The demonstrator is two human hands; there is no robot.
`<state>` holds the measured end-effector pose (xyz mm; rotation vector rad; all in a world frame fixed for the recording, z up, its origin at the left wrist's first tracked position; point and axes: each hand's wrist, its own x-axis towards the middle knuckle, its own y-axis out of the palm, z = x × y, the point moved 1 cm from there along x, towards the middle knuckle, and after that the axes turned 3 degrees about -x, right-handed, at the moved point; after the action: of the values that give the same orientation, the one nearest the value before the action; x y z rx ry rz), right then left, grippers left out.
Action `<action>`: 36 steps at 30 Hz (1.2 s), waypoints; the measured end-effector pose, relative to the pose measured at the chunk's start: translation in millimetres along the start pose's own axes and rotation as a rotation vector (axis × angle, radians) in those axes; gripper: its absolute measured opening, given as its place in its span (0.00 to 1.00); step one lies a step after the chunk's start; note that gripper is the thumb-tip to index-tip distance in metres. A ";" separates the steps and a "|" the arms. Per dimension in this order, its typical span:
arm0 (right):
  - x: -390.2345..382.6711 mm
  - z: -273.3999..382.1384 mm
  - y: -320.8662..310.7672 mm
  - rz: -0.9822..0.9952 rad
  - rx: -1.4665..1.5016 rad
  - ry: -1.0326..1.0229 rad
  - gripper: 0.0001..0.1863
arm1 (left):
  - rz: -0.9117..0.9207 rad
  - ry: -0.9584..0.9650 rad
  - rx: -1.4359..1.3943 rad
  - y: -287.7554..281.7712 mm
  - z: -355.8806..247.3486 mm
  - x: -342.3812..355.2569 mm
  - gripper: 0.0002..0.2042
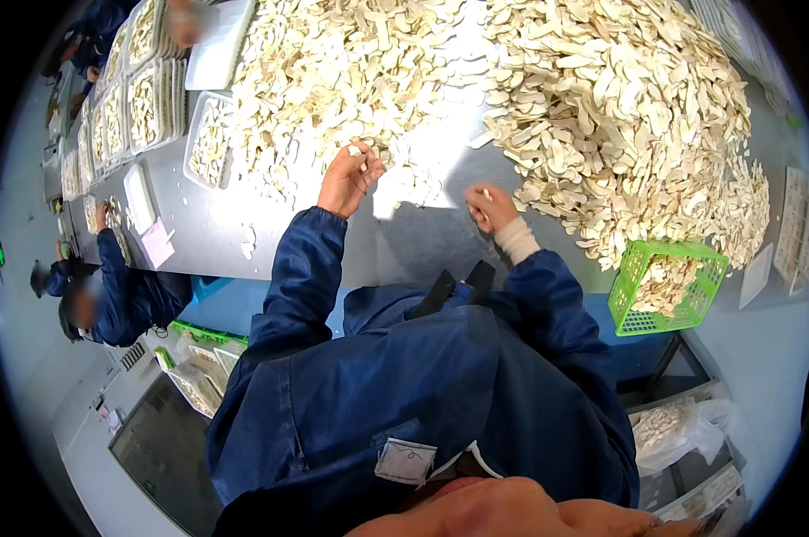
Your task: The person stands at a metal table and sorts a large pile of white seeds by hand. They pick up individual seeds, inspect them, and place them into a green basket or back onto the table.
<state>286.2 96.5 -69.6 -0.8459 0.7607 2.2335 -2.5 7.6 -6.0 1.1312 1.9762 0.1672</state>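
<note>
Two heaps of pale cream slices, which look like sliced dried mushroom, cover the metal table. My left hand (345, 183) is at the near edge of the left heap (350, 72), its fingers curled around a small pale slice (355, 150). To its right, my right hand (491, 208) hovers over bare metal beside the right heap (619, 116). Its fingers are bent together and slightly blurred; what lies in them is too small to make out. Loose slices (409, 183) are scattered between the hands.
A green plastic basket (710, 291) with slices sits at the table's near right edge. At the left are a white tray of slices (192, 161), stacked filled trays (177, 103) and a pink paper (158, 243). Co-workers in dark blue (131, 291) are at the far left.
</note>
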 end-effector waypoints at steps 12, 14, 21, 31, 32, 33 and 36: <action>56.0 76.2 56.0 -0.384 -1.196 -0.343 0.13 | -0.015 -0.010 -0.150 1.0 26.4 -19.4 0.06; 46.8 77.2 53.8 -0.349 -1.179 -0.277 0.12 | -0.050 0.002 -0.182 -4.5 28.5 -24.2 0.06; 24.5 51.9 31.4 -0.044 -0.473 -0.155 0.13 | -0.194 0.066 0.006 29.6 34.1 -41.5 0.12; -63.9 51.3 18.1 0.317 0.803 -0.026 0.11 | 0.175 0.557 0.925 99.0 19.3 -75.8 0.16; -84.4 53.7 8.5 0.200 0.726 -0.100 0.10 | 0.158 0.533 0.937 90.0 18.2 -73.7 0.15; -107.6 56.7 -2.3 0.082 0.641 -0.167 0.10 | 0.137 0.507 0.943 80.8 18.1 -71.4 0.14; -183.3 70.6 -44.4 -0.295 0.169 -0.395 0.13 | -0.033 0.600 1.034 51.6 13.4 -57.8 0.11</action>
<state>402.2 110.5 94.4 -0.3869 0.5825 1.9540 55.1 -10.0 44.6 1.8216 2.7052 -0.6948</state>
